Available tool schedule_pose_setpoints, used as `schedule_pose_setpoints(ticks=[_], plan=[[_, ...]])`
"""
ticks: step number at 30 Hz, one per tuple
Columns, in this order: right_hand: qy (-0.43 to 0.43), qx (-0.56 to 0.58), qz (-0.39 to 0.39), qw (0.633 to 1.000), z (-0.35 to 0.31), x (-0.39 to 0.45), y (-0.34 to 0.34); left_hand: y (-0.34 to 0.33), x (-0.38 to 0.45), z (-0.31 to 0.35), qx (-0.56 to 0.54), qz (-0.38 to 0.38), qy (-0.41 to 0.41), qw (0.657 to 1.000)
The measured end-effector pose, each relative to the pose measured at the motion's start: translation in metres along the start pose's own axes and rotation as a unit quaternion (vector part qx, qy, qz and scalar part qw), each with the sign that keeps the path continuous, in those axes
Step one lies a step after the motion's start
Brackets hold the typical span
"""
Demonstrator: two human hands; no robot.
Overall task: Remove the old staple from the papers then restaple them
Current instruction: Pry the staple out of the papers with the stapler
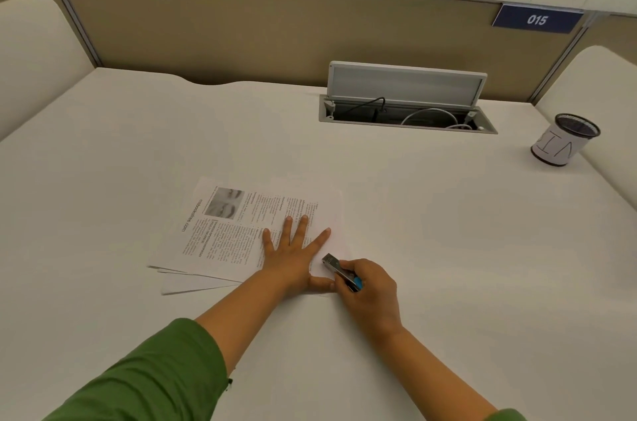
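A loose stack of printed papers (227,231) lies on the white desk, its sheets fanned out at the near left corner. My left hand (293,258) presses flat on the stack's right part, fingers spread. My right hand (370,289) grips a small metal stapler with a blue end (339,271). The stapler's nose rests on the papers' near right corner, between my left thumb and forefinger. The staple itself is too small to see.
A mesh pen cup wrapped in white paper (565,141) stands at the far right. An open cable hatch (406,110) with wires sits at the back of the desk (138,144). A beige partition with a blue "015" sign (537,19) bounds the far edge.
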State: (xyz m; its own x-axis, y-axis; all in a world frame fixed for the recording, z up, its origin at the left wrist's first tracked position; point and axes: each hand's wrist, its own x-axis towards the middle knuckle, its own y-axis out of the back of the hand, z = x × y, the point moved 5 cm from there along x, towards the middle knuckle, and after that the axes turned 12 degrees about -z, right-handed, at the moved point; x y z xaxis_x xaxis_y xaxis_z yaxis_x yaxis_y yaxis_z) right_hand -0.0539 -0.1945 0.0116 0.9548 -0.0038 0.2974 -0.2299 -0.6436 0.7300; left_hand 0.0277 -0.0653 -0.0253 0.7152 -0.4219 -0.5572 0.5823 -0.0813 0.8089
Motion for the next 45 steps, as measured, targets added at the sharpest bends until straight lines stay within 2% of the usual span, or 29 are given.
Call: schedule_pose_setpoints(ticks=[3, 8, 15, 21, 28, 36, 42, 43, 45], plan=[[-0.006, 0.021, -0.009, 1.000, 0.000, 0.002, -0.001, -0.001, 0.002, -0.002, 0.005, 0.002, 0.002, 1.000], [-0.135, 0.183, 0.054, 0.972, 0.019, 0.005, 0.008, -0.003, 0.004, -0.002, 0.011, 0.000, 0.005, 1.000], [-0.061, 0.096, 0.012, 0.993, 0.008, -0.007, 0.003, -0.001, 0.003, -0.002, 0.006, -0.001, 0.004, 1.000], [-0.036, 0.035, -0.004, 0.999, 0.005, -0.003, -0.002, -0.002, 0.004, -0.001, 0.009, -0.002, 0.003, 1.000], [-0.091, 0.119, -0.016, 0.989, 0.015, 0.000, -0.006, -0.002, 0.005, -0.002, 0.013, -0.003, 0.006, 1.000], [-0.190, 0.254, -0.003, 0.948, 0.023, 0.000, -0.003, -0.002, 0.004, -0.001, 0.014, -0.016, 0.019, 1.000], [-0.219, 0.298, 0.021, 0.929, 0.024, 0.000, -0.001, -0.001, 0.004, 0.000, 0.011, -0.019, 0.022, 1.000], [-0.231, 0.315, 0.038, 0.920, 0.026, 0.000, 0.001, -0.001, 0.004, 0.000, 0.011, -0.019, 0.022, 1.000], [-0.274, 0.380, 0.097, 0.878, 0.033, -0.001, 0.006, -0.001, 0.004, 0.000, 0.015, -0.021, 0.022, 0.999]])
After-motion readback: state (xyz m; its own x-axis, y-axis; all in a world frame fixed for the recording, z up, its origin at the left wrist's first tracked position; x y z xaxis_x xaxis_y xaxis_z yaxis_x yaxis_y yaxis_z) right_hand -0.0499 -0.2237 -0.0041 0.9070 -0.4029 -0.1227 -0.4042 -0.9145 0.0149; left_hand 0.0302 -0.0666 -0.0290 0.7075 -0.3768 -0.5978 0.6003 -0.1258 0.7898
